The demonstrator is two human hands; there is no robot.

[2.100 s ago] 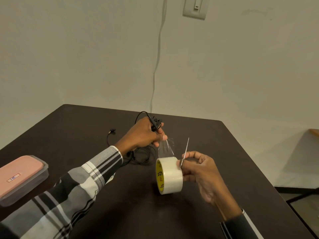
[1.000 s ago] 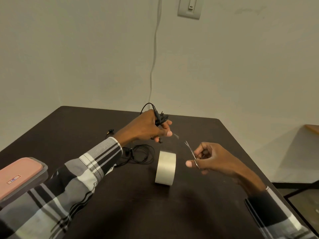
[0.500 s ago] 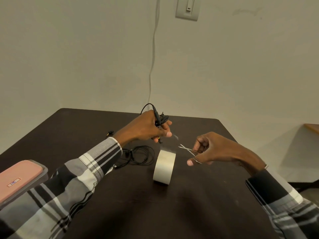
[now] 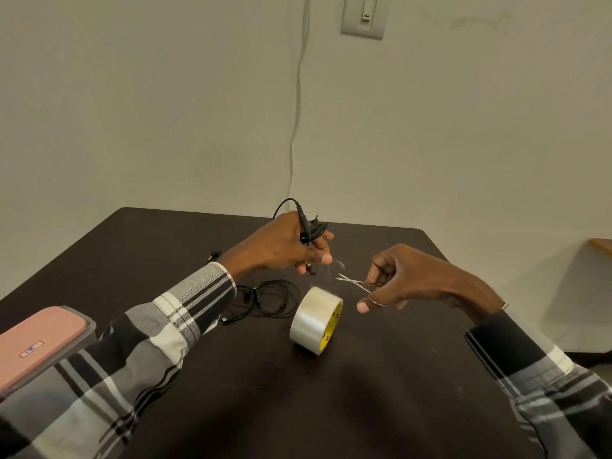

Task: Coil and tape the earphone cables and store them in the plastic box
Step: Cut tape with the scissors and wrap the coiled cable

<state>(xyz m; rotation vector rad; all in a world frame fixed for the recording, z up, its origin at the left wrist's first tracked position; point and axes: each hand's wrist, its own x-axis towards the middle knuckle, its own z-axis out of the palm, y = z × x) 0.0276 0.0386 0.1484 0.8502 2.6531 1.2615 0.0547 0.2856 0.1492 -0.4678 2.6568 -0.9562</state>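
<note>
Dim, warm light — soft shadows, wide-angle bending at edges.

The worktop [image 4: 331,409] is dark and matt, with a faint wood-like grain. The tape roll [image 4: 313,321] is glossy clear plastic on a yellow printed core. The scissors [image 4: 354,282] are thin bright metal. The cables [image 4: 268,298] look like smooth black rubbery plastic. The box [image 4: 86,332] is cloudy clear plastic under a matt pink lid. The sleeves [image 4: 132,352] are soft woven checked cloth.
</note>
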